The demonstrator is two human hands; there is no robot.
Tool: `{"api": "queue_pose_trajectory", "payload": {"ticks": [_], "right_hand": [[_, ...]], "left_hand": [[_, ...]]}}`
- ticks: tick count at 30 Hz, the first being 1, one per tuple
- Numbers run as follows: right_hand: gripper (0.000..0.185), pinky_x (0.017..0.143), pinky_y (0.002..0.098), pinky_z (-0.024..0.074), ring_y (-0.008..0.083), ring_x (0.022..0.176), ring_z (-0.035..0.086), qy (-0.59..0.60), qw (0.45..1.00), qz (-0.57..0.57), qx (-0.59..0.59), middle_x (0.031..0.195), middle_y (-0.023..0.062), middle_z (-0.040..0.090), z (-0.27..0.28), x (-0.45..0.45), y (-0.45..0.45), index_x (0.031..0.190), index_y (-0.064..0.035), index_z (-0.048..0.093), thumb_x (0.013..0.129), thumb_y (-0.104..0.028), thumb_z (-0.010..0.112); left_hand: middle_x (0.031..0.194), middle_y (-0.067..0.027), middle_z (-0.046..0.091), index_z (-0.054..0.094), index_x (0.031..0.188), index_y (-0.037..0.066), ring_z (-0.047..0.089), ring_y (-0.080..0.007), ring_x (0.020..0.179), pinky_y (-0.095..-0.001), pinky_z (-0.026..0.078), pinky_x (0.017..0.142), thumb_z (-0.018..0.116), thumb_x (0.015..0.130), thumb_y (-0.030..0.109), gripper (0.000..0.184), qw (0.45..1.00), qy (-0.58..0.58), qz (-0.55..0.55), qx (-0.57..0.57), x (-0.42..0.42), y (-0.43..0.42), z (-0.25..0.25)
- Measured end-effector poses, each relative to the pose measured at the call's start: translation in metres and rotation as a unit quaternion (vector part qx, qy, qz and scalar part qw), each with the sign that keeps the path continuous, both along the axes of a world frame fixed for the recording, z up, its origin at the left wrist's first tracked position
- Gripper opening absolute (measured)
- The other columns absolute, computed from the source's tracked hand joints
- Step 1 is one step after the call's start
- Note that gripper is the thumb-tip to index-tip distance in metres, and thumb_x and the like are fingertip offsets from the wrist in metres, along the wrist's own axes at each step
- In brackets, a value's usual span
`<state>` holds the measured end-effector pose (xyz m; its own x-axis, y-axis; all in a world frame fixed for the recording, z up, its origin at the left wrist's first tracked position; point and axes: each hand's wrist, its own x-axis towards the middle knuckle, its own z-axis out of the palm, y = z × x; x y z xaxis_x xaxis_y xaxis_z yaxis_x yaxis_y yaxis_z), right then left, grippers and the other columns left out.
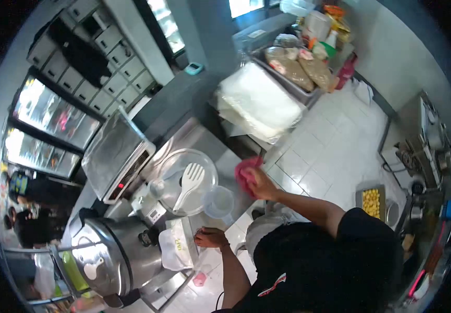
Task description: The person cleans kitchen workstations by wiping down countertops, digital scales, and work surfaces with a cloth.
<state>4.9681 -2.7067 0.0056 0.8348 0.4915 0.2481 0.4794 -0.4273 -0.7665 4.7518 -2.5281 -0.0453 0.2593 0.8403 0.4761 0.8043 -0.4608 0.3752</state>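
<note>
My right hand [258, 183] presses a pink-red cloth [247, 176] onto the steel counter [228, 159] near its edge. My left hand [212, 238] has curled fingers at the counter's near edge, beside a white container with yellow lettering [177, 244]; what those fingers grip, if anything, is hidden. Between the hands stands a clear plastic measuring jug [218, 202]. Behind the jug, a white slotted spatula [191, 180] rests across a round clear lid [207, 166]. A small white device with a display [155, 213] is close to the white container.
A large steel cooker [142, 250] stands at the left, with a digital scale [126, 177] behind it. Stacked plastic bags [259, 99] lie beyond the cloth. A tray of yellow pieces [371, 202] is at the right. Two people [43, 224] are at far left.
</note>
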Motion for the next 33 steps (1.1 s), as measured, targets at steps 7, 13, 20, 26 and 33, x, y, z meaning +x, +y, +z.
{"api": "queue_pose_trajectory", "payload": {"ticks": [7, 13, 20, 26, 33], "right_hand": [[0.054, 0.096, 0.0426, 0.0443, 0.0364, 0.115, 0.05, -0.065, 0.981, 0.151, -0.104, 0.126, 0.0149, 0.049, -0.044, -0.044, -0.047, 0.126, -0.0116, 0.054, 0.074, -0.01, 0.067], [0.046, 0.087, 0.0391, 0.048, 0.028, 0.108, 0.057, -0.068, 0.99, 0.09, -0.081, 0.121, 0.0116, 0.055, -0.083, -0.004, -0.117, 0.122, -0.0111, 0.058, 0.077, -0.007, 0.064], [0.026, 0.07, 0.0383, 0.0553, 0.0228, 0.081, 0.065, 0.297, 0.771, -0.406, 0.391, 0.096, 0.0072, 0.067, -0.11, 0.056, -0.271, 0.106, -0.0063, 0.063, 0.085, -0.022, 0.066], [0.026, 0.062, 0.0425, 0.0556, 0.0288, 0.08, 0.065, 0.436, 0.497, -0.306, 0.685, 0.095, 0.0101, 0.064, -0.041, 0.11, -0.414, 0.113, -0.0079, 0.058, 0.089, -0.018, 0.056], [0.048, 0.075, 0.046, 0.054, 0.0338, 0.088, 0.064, 0.349, 0.479, -0.199, 0.78, 0.099, 0.0193, 0.063, 0.038, 0.152, -0.534, 0.121, -0.0035, 0.053, 0.082, -0.032, 0.052]], "left_hand": [[0.102, -0.0241, 0.047, 0.052, 0.095, -0.001, 0.046, -0.0429, 0.095, -0.0555, 0.036, 0.08, 0.044, 0.097, 0.036, 0.038, 1.0, -0.025, -0.017, -0.005, -0.018, 0.009, -0.026], [0.116, -0.028, 0.048, 0.05, 0.116, -0.007, 0.046, -0.0458, 0.105, -0.0568, 0.036, 0.088, 0.044, 0.098, 0.035, 0.047, 0.995, 0.066, -0.068, 0.035, -0.039, -0.017, -0.041], [0.12, -0.0272, 0.05, 0.051, 0.118, -0.004, 0.049, -0.0438, 0.108, -0.0548, 0.039, 0.089, 0.047, 0.094, 0.038, 0.049, 0.97, 0.182, -0.151, 0.047, -0.051, -0.138, -0.091], [0.111, -0.0239, 0.056, 0.059, 0.107, 0.002, 0.055, -0.04, 0.102, -0.0527, 0.043, 0.085, 0.05, 0.09, 0.04, 0.042, 0.911, 0.317, -0.246, 0.095, -0.004, -0.157, -0.12], [0.089, -0.0179, 0.065, 0.065, 0.084, 0.006, 0.062, -0.034, 0.086, -0.0488, 0.047, 0.076, 0.053, 0.089, 0.03, 0.028, 0.638, 0.493, -0.588, 0.07, 0.135, -0.227, -0.139]]}}
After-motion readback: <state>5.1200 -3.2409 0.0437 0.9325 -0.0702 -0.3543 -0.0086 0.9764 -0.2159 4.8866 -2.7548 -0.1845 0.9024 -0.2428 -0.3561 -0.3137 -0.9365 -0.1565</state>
